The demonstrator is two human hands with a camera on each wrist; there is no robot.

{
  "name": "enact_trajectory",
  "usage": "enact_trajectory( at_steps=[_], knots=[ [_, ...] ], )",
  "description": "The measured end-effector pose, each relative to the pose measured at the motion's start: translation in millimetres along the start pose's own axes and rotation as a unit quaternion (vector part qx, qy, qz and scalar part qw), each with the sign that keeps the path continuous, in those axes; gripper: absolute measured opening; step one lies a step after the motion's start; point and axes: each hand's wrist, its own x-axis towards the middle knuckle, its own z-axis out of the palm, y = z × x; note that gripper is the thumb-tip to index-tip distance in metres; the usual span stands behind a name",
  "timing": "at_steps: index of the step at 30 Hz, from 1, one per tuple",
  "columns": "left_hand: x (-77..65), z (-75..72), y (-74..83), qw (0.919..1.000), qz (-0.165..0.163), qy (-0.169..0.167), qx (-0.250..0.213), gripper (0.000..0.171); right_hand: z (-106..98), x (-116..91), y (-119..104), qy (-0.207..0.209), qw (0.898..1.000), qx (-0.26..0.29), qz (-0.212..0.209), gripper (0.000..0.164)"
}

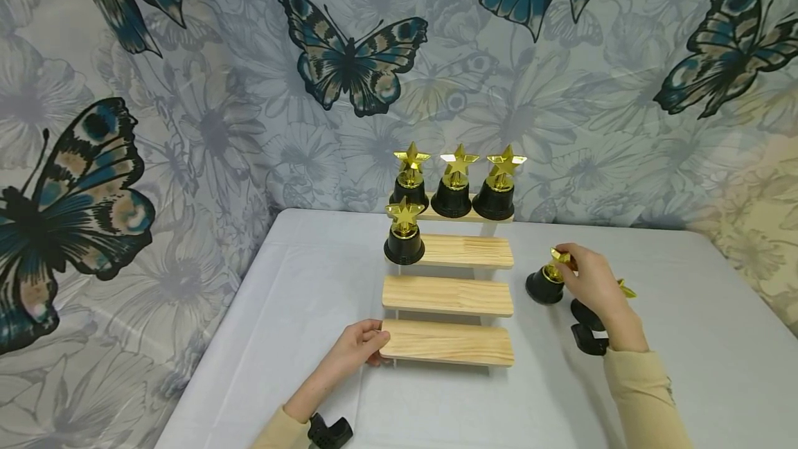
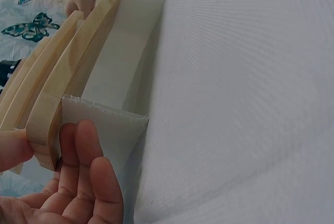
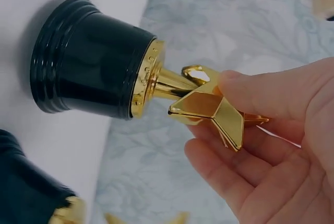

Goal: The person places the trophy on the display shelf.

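My right hand (image 1: 591,279) pinches the gold star (image 3: 209,106) of a small trophy (image 3: 94,59) between thumb and fingers. Its black base stands upright at the right of the wooden stand. My left hand (image 1: 357,346) grips the left end of the lowest step (image 1: 445,343), thumb on top and fingers beneath, as the left wrist view shows. On the top step three star trophies (image 1: 454,186) stand in a row. Another trophy (image 1: 404,234) sits at the left end of the second step down. The two lower steps carry no trophies.
Partly hidden behind my right hand is another trophy (image 1: 586,314) on the white-covered table (image 1: 299,276). A butterfly-patterned cloth (image 1: 349,151) hangs behind and beside the table. Black wrist devices (image 1: 330,432) are on both arms.
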Motion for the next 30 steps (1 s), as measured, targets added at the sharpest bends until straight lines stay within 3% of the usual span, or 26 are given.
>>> enact_trajectory(
  at_steps=[6, 15, 25, 30],
  knots=[
    [-1.2, -0.6, 0.4, 1.0000, 0.003, 0.000, 0.003, 0.049, -12.0, -2.6, -16.8, 0.040, 0.998, 0.004, -0.054, 0.029],
    [-1.2, 0.1, 0.6, 1.0000, 0.000, 0.000, 0.008, 0.050, -38.8, -8.6, -50.2, 0.070, 0.993, -0.010, -0.094, 0.032],
    [-1.3, 0.0, 2.6, 1.0000, 0.002, 0.000, 0.004, 0.045, -70.2, -16.8, -80.8, 0.143, 0.974, -0.013, -0.177, 0.045],
    [-8.3, 0.8, 19.7, 1.0000, 0.001, -0.004, 0.002, 0.041, -79.1, -21.2, -90.7, 0.157, 0.966, -0.008, -0.204, 0.052]
  ],
)
